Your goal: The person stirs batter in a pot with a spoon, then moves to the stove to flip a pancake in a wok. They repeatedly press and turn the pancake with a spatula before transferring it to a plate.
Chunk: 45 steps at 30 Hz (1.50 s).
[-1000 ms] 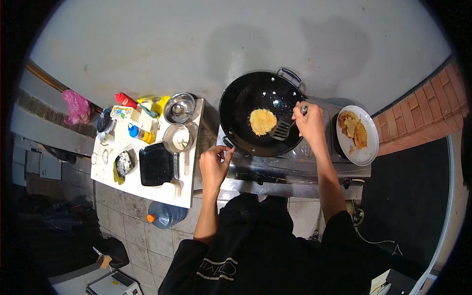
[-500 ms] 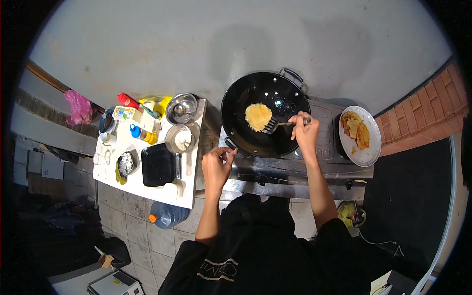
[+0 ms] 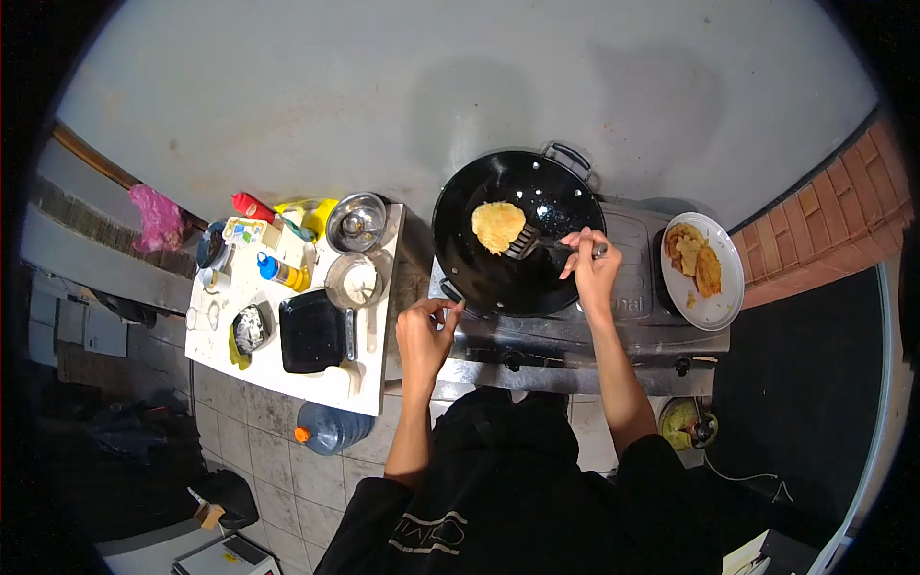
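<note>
A black wok (image 3: 546, 287) sits on the stove, its inside shiny with oil. In it, left of the middle, lies a round golden fried patty (image 3: 497, 227). My right hand (image 3: 592, 264) is closed round the handle of a slotted spatula (image 3: 522, 243), whose slotted head touches the patty's right edge and seems partly under it. At the wok's near left side, my left hand (image 3: 425, 331) is closed on the wok's loop handle (image 3: 450, 288), fingertips and thumb together. Part of that handle is hidden by the fingers.
Right of the wok, a white plate (image 3: 704, 311) holds several browned fried pieces. A white table (image 3: 230, 350) on the left bears a square black pan (image 3: 311, 331), a steel bowl (image 3: 356, 222), a bowl of white powder (image 3: 355, 280) and bottles. A blue water jug (image 3: 335, 428) stands on the floor.
The patty and the spatula head have shifted slightly left in the wok. My right hand has moved slightly down with the spatula. The whole view has tilted a little; my left hand stays at the wok handle.
</note>
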Available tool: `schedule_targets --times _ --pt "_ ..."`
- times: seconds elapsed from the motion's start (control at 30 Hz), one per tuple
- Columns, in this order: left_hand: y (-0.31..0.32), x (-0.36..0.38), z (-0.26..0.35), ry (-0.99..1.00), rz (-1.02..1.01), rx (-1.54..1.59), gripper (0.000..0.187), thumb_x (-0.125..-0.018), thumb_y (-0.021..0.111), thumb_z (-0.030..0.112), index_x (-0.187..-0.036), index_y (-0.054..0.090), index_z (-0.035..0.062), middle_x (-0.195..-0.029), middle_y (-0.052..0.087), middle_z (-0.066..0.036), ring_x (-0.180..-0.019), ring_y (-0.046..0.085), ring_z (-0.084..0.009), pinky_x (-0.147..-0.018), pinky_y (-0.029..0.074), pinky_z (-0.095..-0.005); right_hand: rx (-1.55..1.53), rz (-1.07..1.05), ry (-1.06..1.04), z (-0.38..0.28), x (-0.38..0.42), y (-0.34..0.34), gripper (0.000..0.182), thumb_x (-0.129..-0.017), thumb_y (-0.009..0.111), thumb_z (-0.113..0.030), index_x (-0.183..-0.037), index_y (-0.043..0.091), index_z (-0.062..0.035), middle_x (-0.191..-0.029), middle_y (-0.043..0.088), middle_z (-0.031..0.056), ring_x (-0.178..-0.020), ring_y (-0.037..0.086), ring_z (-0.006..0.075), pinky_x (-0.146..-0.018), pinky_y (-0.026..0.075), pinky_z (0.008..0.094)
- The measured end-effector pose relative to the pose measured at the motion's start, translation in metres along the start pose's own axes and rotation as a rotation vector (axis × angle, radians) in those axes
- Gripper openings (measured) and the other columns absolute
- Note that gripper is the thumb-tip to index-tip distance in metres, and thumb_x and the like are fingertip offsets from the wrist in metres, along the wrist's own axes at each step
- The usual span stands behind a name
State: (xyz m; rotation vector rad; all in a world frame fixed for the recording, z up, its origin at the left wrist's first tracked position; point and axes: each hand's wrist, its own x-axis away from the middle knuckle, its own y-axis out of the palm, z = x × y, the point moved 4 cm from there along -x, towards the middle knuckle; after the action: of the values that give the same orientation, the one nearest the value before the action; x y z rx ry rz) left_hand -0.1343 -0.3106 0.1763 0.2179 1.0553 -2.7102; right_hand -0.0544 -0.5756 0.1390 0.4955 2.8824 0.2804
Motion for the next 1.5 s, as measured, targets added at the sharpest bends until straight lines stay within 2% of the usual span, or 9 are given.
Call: schedule_targets --times 0.23,0.4,0.83,1.1,1.23,1.33,1.37,1.43,1.5 --pt "0.0 -0.002 -0.002 -0.002 -0.012 0.011 0.017 -0.078 0.077 0.018 -0.078 0.072 0.0014 -0.061 0.058 -0.012 -0.051 0.055 -0.0246 -0.052 0.041 -0.0362 0.166 -0.013 -0.028 -0.032 0.005 -0.018 0.032 -0.1 0.051 -0.017 -0.078 0.059 0.0037 -0.077 0.066 0.0095 -0.044 0.052 0.0078 -0.037 0.045 0.0242" --pt "-0.001 -0.002 0.003 -0.002 -0.025 -0.004 0.018 -0.078 0.077 0.017 -0.079 0.072 -0.0005 -0.059 0.058 -0.012 -0.053 0.057 -0.0219 -0.054 0.043 -0.0348 0.292 0.025 -0.024 -0.055 0.005 -0.03 0.033 -0.099 0.054 -0.02 -0.076 0.062 0.003 -0.066 0.063 0.006 -0.041 0.051 0.0085 -0.037 0.043 0.0248" --pt "0.0 -0.001 0.0 -0.017 -0.019 -0.019 0.019 -0.079 0.076 0.02 -0.078 0.072 0.002 -0.062 0.06 -0.011 -0.053 0.058 -0.0255 -0.053 0.043 -0.0366 0.372 0.027 0.04 -0.072 -0.002 -0.019 0.035 -0.098 0.055 -0.022 -0.075 0.063 0.0026 -0.057 0.058 0.0038 -0.04 0.051 0.0088 -0.036 0.041 0.0246" --pt "0.001 0.0 -0.001 -0.036 -0.026 -0.029 0.019 -0.079 0.076 0.022 -0.08 0.073 0.0025 -0.063 0.06 -0.011 -0.054 0.058 -0.0263 -0.054 0.044 -0.0371 0.346 -0.041 -0.033 -0.073 -0.025 0.021 0.037 -0.097 0.056 -0.023 -0.071 0.061 0.0028 -0.052 0.055 0.0037 -0.04 0.052 0.0091 -0.035 0.039 0.026" --pt "-0.001 0.0 0.002 -0.048 -0.038 -0.044 0.019 -0.079 0.076 0.022 -0.08 0.073 0.0026 -0.063 0.06 -0.011 -0.054 0.058 -0.0266 -0.054 0.044 -0.0376 0.48 -0.094 -0.088 -0.08 -0.038 0.047 0.036 -0.095 0.06 -0.023 -0.069 0.061 0.0032 -0.048 0.054 0.0051 -0.038 0.052 0.0118 -0.035 0.038 0.0281" --pt "-0.001 0.0 0.002 -0.062 -0.044 -0.04 0.02 -0.079 0.076 0.022 -0.08 0.073 0.0025 -0.062 0.06 -0.011 -0.055 0.059 -0.0269 -0.054 0.044 -0.0379 0.615 -0.152 -0.262 -0.082 -0.056 0.065 0.033 -0.09 0.064 -0.019 -0.066 0.062 0.0032 -0.052 0.059 0.0119 -0.043 0.057 0.0198 -0.047 0.044 0.0339" --pt "-0.001 0.0 0.001 -0.066 -0.042 -0.033 0.02 -0.079 0.076 0.022 -0.079 0.073 0.0024 -0.062 0.06 -0.011 -0.055 0.059 -0.0272 -0.054 0.044 -0.038 0.615 -0.154 -0.264 -0.076 -0.063 0.068 0.033 -0.09 0.064 -0.019 -0.066 0.062 0.0032 -0.052 0.059 0.0119 -0.043 0.057 0.0198 -0.047 0.044 0.0339" --pt "-0.001 0.0 0.0 -0.056 -0.032 -0.025 0.02 -0.079 0.076 0.022 -0.079 0.073 0.0026 -0.062 0.06 -0.011 -0.056 0.06 -0.0278 -0.055 0.045 -0.0381 0.581 -0.211 -0.347 -0.077 -0.072 0.079 0.04 -0.094 0.061 -0.023 -0.064 0.06 0.0031 -0.051 0.058 0.0056 -0.035 0.05 0.0118 -0.033 0.034 0.0294" --pt "-0.002 0.0 -0.001 -0.048 -0.016 -0.017 0.019 -0.079 0.076 0.022 -0.08 0.073 0.0027 -0.063 0.061 -0.011 -0.056 0.06 -0.0284 -0.055 0.045 -0.0383 0.581 -0.224 -0.366 -0.078 -0.078 0.087 0.04 -0.093 0.062 -0.025 -0.064 0.06 0.0029 -0.052 0.06 0.0065 -0.034 0.05 0.0129 -0.034 0.034 0.0302"
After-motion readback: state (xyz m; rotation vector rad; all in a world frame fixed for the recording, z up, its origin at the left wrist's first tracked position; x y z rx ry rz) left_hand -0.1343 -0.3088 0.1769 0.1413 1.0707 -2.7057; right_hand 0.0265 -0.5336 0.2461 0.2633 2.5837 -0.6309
